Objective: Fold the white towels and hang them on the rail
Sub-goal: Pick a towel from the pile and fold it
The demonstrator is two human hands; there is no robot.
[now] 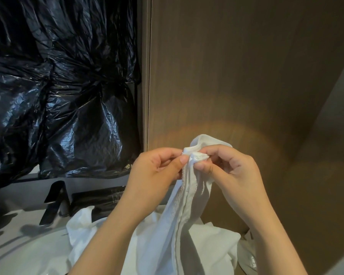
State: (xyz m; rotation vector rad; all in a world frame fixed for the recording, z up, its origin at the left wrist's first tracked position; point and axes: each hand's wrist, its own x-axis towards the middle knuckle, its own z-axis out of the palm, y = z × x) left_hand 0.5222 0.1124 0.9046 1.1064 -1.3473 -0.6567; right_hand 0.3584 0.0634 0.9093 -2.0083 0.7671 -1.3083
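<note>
I hold a white towel [187,211] up in front of a brown wall, its top edge bunched between my two hands. My left hand [157,171] pinches the hem on the left side with thumb and fingers. Close beside it, my right hand [226,167] pinches the towel's corner. The towel hangs down from my fingers in a long fold with a stitched seam along it. Its lower part spreads over more white cloth [91,233] lying below. No rail is in view.
Crinkled black plastic sheeting [58,86] covers the area at left. Below it stand a black faucet [54,201] and a dark box [99,199] on a grey counter, with a white basin rim [28,255] at lower left. The brown wood-grain wall [236,66] fills the right.
</note>
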